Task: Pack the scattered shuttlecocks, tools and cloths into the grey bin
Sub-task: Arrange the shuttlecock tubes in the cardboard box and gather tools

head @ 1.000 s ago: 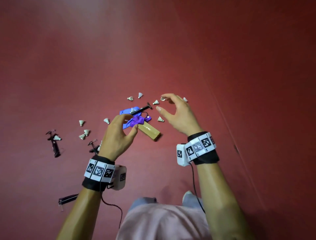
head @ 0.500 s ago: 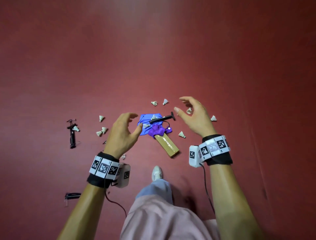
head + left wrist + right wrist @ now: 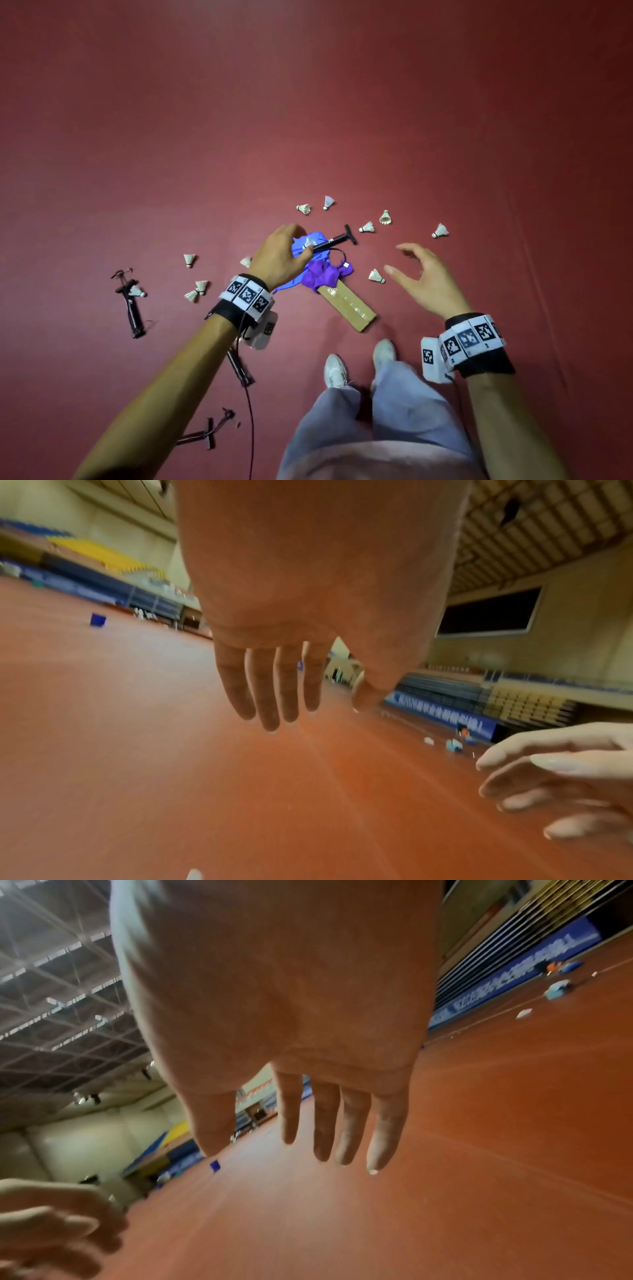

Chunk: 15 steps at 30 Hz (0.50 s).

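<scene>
This is an indoor sports hall. A wide red court floor (image 3: pixel 205 137) stretches away to tiered spectator seats (image 3: pixel 527 704) in yellow and blue, with blue banner boards (image 3: pixel 507 980) along the walls. Overhead runs a trussed steel roof (image 3: pixel 61 993). White shuttlecocks (image 3: pixel 440 231) and a black hand pump (image 3: pixel 334 240) lie scattered on the floor.

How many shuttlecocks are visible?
12 shuttlecocks: five beyond the cloths, one right of them, one on the blue cloth, four left, one by the far-left pump. Others may be hidden.
</scene>
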Tool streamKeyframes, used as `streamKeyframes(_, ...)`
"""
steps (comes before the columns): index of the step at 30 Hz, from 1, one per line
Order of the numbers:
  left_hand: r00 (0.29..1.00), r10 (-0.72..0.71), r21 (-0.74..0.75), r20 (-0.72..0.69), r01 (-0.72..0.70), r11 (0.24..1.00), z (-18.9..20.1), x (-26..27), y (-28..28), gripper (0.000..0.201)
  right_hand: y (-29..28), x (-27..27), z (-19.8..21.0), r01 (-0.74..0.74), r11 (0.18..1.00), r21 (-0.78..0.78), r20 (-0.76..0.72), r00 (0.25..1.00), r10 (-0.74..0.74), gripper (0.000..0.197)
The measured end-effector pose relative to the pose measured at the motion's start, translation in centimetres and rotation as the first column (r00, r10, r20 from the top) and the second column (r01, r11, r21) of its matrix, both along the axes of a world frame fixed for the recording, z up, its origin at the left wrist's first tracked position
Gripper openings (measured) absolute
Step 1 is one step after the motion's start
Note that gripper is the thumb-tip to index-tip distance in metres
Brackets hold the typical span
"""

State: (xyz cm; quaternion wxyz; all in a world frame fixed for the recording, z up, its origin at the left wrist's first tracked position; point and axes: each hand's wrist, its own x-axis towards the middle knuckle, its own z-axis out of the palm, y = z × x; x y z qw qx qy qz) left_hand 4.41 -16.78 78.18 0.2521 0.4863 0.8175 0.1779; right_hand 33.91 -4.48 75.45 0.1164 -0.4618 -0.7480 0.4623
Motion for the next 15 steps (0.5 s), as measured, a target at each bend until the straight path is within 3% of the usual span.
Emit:
streamKeyframes(3, 1.0, -0.018, -0.184, 0.024, 0.022, 0.983, -6.9, -1.5, 3.4, 0.039, 2.7, -1.5, -7.4, -0.09, 0.992, -0.09, 0.082, 0.992, 0.097, 0.048)
streamKeyframes(6, 0.998, -0.061, -0.405, -0.023, 0.047, 0.913, -16.6, -1.8, 4.2, 0.053, 4.4, -2.7, -17.2, -0.246, 0.954, -0.17, 0.265, 0.921, 0.285, 0.053)
streamKeyframes(9, 0.967, -0.244, -0.647, -0.076, 0.139, 0.75, -27.3, -1.7, 2.4, 0.049, 4.9, -2.5, -27.8, -0.435, 0.863, -0.258, 0.485, 0.714, 0.505, 0.059)
streamKeyframes(11, 0.946, -0.319, -0.733, -0.058, 0.176, 0.657, -34.2, -1.4, 1.0, 0.048, 4.9, -1.6, -34.5, -0.509, 0.797, -0.327, 0.547, 0.586, 0.598, 0.059)
streamKeyframes(13, 0.957, -0.288, -0.774, -0.03, 0.16, 0.613, -41.0, -0.5, -0.2, 0.048, 4.8, -0.4, -40.7, -0.505, 0.766, -0.398, 0.578, 0.511, 0.637, 0.057)
streamKeyframes(15, 0.984, -0.18, -0.779, 0.013, 0.123, 0.615, -47.8, 0.6, -1.3, 0.047, 4.7, 0.3, -46.4, -0.472, 0.758, -0.45, 0.593, 0.476, 0.649, 0.056)
